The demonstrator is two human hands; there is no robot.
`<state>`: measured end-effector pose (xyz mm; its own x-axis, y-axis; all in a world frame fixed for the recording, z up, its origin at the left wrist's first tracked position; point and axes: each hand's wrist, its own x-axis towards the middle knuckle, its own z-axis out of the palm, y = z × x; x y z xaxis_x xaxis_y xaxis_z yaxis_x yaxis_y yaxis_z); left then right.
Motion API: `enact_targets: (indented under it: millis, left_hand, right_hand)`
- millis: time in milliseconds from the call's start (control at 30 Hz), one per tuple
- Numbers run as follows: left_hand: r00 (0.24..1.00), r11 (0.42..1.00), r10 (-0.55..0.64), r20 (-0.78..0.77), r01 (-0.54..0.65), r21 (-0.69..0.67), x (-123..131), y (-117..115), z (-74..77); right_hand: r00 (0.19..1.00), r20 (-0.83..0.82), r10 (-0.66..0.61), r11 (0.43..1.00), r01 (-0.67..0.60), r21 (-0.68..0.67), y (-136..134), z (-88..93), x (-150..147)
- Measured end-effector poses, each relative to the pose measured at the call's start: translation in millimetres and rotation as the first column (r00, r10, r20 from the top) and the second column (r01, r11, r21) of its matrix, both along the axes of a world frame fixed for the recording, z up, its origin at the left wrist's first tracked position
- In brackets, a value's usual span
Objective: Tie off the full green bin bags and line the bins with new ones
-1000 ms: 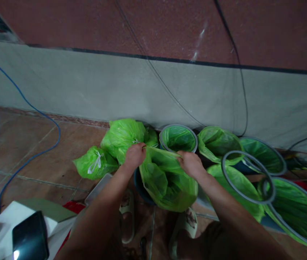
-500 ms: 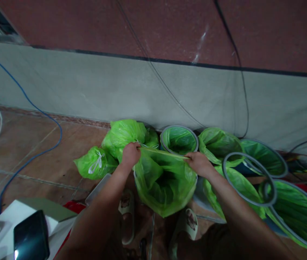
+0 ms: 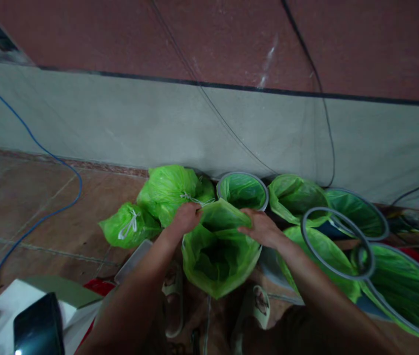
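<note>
Between my feet stands a bin lined with a light-green trash bag [image 3: 219, 276], its mouth wide and facing up at me. My left hand [image 3: 187, 218] is closed on the bag's far edge at the left. On the right of that edge, my right hand [image 3: 263, 228] holds the plastic, with the thumb on the inner side. Between the hands the edge rises in a loose peak. Most of the bin under the bag is hidden by the plastic.
Tied green bags [image 3: 172, 190] and a smaller tied bag [image 3: 130, 224] lie at left. A lined bin [image 3: 244, 190] stands by the wall; several more are at right, one with a grey ring [image 3: 307, 241] leaning over it. A phone [image 3: 39, 325] rests on a white box [image 3: 8, 301].
The bag's far edge, stretched straight between my hands before, is now slack and peaked. My hands have come a little closer together and slightly lower.
</note>
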<state>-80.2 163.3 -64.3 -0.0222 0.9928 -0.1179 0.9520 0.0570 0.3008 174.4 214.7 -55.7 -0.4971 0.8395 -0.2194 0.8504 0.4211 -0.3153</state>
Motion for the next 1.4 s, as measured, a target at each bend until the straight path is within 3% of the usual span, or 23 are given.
enact_targets:
  millis: [133,233,433,600,800,900,1067,1167,1233,1400]
  left_hand:
    - [0.993,0.993,-0.115,0.036,0.114,0.037,6,-1,-3.1]
    - [0.989,0.99,-0.138,0.056,0.136,0.035,4,-2,-2.9]
    - [0.992,0.996,-0.023,0.123,0.033,-0.083,-13,1,-10.8]
    - [0.978,0.976,0.072,0.196,-0.029,-0.215,-23,2,-29.6]
    - [0.947,0.976,0.133,0.293,-0.074,-0.204,-21,9,-45.0]
    - [0.909,0.976,0.17,0.38,-0.101,-0.195,-24,13,-52.3]
    - [0.747,0.951,0.307,0.589,-0.219,-0.218,-30,15,-67.9]
    - [0.719,0.92,0.391,0.575,-0.299,-0.253,-28,17,-77.7]
    - [0.723,0.9,0.435,0.537,-0.344,-0.266,-25,21,-85.2]
    - [0.746,0.889,0.458,0.483,-0.382,-0.253,-23,39,-104.7]
  right_hand:
    - [0.999,-0.021,-0.044,0.992,0.047,0.116,3,-7.7,-8]
    - [0.994,0.017,-0.104,0.989,0.101,0.105,9,-14.6,-8]
    - [0.987,0.096,-0.132,0.991,0.131,0.017,16,-30.1,-1]
    - [0.96,-0.07,-0.27,0.963,0.27,-0.004,5,-67.0,6]
    - [0.948,-0.238,-0.21,0.972,0.228,0.053,0,-103.4,13]
    - [0.896,-0.3,-0.328,0.943,0.328,-0.054,8,-111.2,11]
    - [0.675,-0.493,-0.548,0.835,0.414,-0.362,16,-119.9,5]
    - [0.566,-0.55,-0.614,0.789,0.425,-0.443,19,-124.8,3]
    - [0.542,-0.538,-0.646,0.764,0.449,-0.464,21,-129.0,1]
    - [0.597,-0.428,-0.678,0.733,0.517,-0.441,28,-143.5,-5]
